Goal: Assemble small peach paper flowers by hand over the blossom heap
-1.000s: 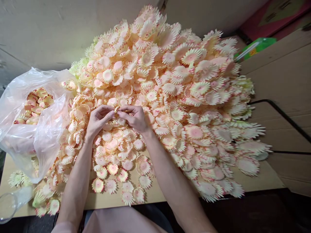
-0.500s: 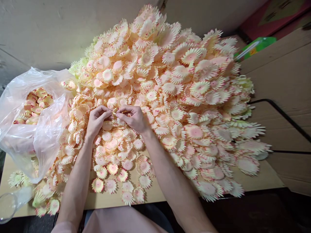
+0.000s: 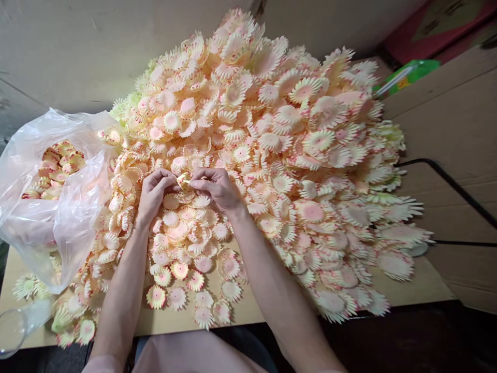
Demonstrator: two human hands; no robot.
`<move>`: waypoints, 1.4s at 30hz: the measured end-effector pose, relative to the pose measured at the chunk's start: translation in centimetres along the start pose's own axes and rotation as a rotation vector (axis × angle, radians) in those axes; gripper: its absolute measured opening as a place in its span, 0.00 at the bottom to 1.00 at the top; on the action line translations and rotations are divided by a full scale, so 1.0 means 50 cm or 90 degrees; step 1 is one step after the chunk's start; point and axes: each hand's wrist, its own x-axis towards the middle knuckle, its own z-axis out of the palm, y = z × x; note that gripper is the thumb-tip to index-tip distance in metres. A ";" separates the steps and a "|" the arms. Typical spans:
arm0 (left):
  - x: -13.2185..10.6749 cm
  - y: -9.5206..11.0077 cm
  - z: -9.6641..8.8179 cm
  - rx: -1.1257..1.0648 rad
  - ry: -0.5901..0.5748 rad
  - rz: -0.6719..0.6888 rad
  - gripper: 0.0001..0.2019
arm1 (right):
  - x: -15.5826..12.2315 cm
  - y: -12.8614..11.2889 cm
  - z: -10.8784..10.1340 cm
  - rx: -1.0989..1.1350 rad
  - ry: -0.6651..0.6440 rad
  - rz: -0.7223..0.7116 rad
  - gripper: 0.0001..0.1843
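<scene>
A huge heap of cream and pink fabric flower heads [image 3: 279, 134] covers most of the table. My left hand [image 3: 153, 191] and my right hand [image 3: 217, 187] meet at the near left side of the heap. Both have their fingers pinched together on one small flower piece [image 3: 183, 180] held between them, just above the pile. Several loose flower heads [image 3: 194, 282] lie flat on the table below my wrists.
A clear plastic bag [image 3: 42, 197] with more flower heads sits at the left. The tan table edge [image 3: 419, 290] shows at the front right. A cardboard sheet with a black cable [image 3: 450, 181] lies at the right, and a green packet [image 3: 411, 75] behind it.
Both hands have stayed at the same spot, with the fingers shifting slightly on the small flower piece between them. The heap and the bag have not moved.
</scene>
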 end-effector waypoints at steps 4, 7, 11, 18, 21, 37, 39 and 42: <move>0.001 0.000 -0.007 0.023 -0.022 0.013 0.12 | 0.001 0.003 0.002 -0.114 0.012 -0.032 0.10; 0.000 0.001 -0.009 0.051 -0.046 0.037 0.11 | -0.001 0.000 0.006 -0.136 0.016 -0.040 0.10; -0.003 0.004 -0.007 0.085 -0.068 0.072 0.11 | -0.004 -0.006 0.011 -0.106 -0.007 -0.031 0.15; -0.006 0.011 -0.002 0.086 -0.076 0.068 0.11 | -0.001 0.002 0.009 -0.099 0.022 0.000 0.21; -0.006 0.011 -0.001 0.069 -0.066 0.046 0.10 | 0.002 0.010 0.003 -0.089 0.011 -0.004 0.21; 0.001 0.000 0.000 -0.031 0.010 -0.047 0.09 | -0.001 0.020 -0.014 -0.084 -0.083 0.014 0.20; -0.001 0.000 0.001 -0.058 -0.002 -0.055 0.09 | -0.003 0.018 -0.014 -0.065 -0.100 0.021 0.20; -0.003 0.001 0.004 -0.083 -0.010 -0.067 0.09 | -0.006 0.010 -0.012 -0.041 -0.115 0.031 0.20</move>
